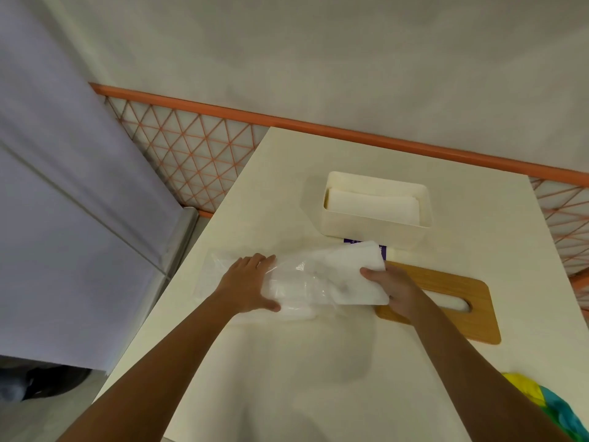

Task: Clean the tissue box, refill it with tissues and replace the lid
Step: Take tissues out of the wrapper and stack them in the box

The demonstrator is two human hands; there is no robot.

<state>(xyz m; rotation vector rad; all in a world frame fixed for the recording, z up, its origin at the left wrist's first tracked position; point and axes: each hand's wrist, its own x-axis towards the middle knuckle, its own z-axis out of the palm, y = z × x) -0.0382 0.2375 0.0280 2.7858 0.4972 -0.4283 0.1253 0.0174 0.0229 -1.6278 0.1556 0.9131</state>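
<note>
Head view: refill under way, with tissues being drawn out of their plastic wrapper.

At about 1 o'clock from the hands, the cream tissue box (376,207) stands open on the white table (287,362), upright, with some folded white tissues already lying inside, so filling looks partly done; whether it has been wiped I cannot tell. The left hand (248,283) is closed on the clear plastic wrapper (296,282), pinning it at 9 o'clock, while the right hand (392,290) grips a stack of tissues (353,275) at its near corner. The wooden lid (452,307), flat with a slot through it, lies at 3 o'clock, partly under the right hand and apart from the box. Left to do, by my reading: move this stack into the box and set the lid on top.
</note>
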